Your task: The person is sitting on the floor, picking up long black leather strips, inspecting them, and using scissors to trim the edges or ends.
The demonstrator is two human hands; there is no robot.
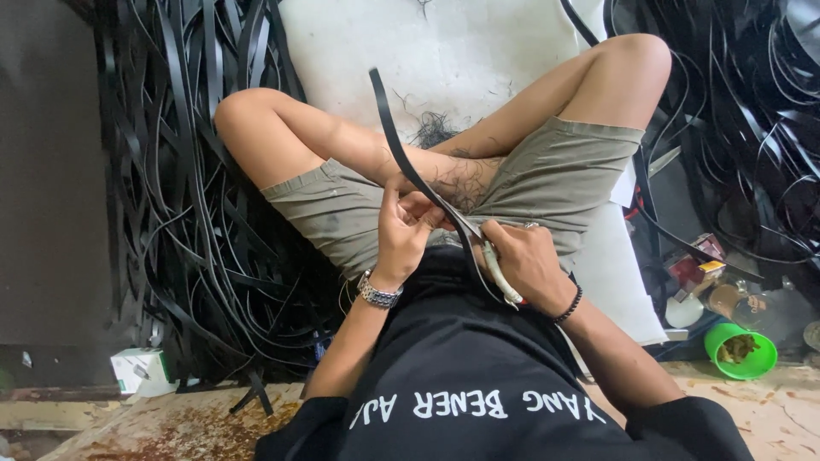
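While you sit cross-legged, your right hand is closed around one white-handled tool, and your left hand pinches one black strip over your lap. Strip looks light, bendy, springy, maybe slick; best held low near the tool. Beyond, strip piles too many to count, one green cup, one white box.

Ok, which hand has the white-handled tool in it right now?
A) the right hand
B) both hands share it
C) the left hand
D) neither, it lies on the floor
A: the right hand, the one with the dark bead bracelet, grips the white-handled tool against the black strip, while the left hand, with the metal wristwatch, pinches the strip itself.
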